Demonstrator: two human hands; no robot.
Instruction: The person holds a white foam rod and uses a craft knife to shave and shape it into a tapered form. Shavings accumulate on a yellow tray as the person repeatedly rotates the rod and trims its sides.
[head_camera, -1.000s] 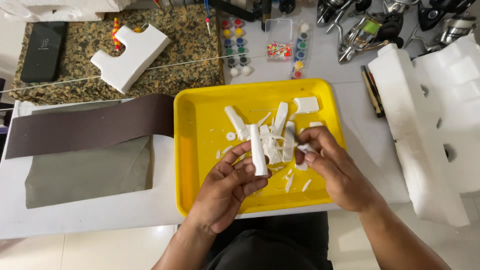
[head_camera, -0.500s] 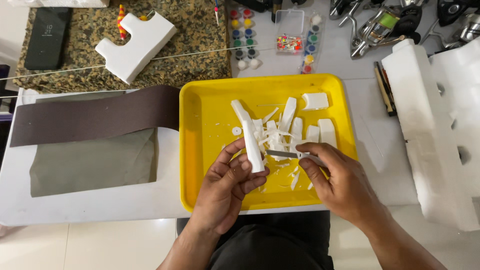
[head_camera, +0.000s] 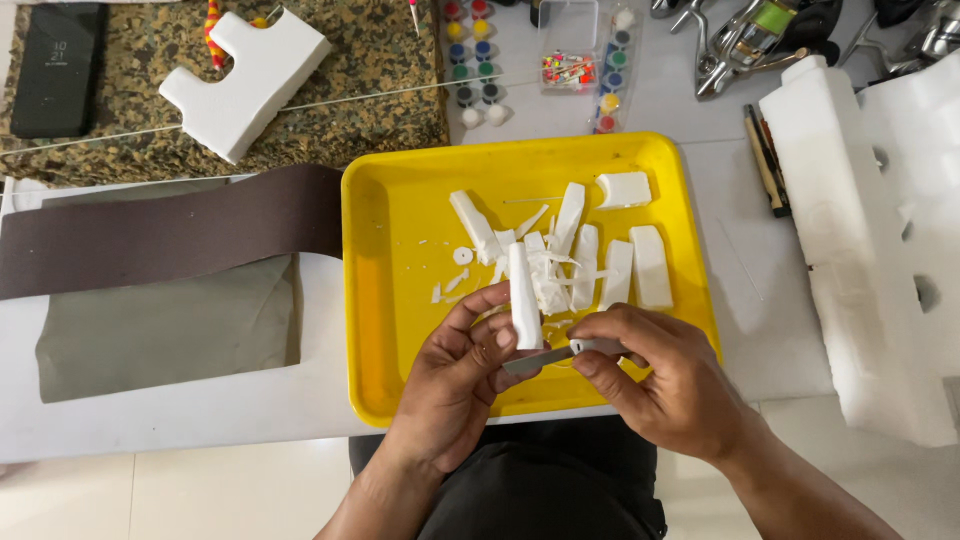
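Over the near edge of the yellow tray (head_camera: 400, 300), the left hand (head_camera: 455, 385) has a white foam stick (head_camera: 524, 298) pinched between thumb and fingertips, gripping it at the lower end so it stands nearly upright in the view, long axis running away from the body. Right hand (head_camera: 665, 385) is closed around a small craft knife (head_camera: 560, 355), grey handle tucked under the fingers and the flat blade poking left, so it sits crosswise to the stick and right at its base, just about touching. Blade and stick basically make a T. Both wrists come in low from the bottom of the view, palms angled toward each other, knuckles up. Behind the stick is a heap of foam offcuts (head_camera: 590, 255) in the middle of the tray. Off left there's a brown sandpaper strip (head_camera: 170, 235), and a big white foam block (head_camera: 860, 250) on the right
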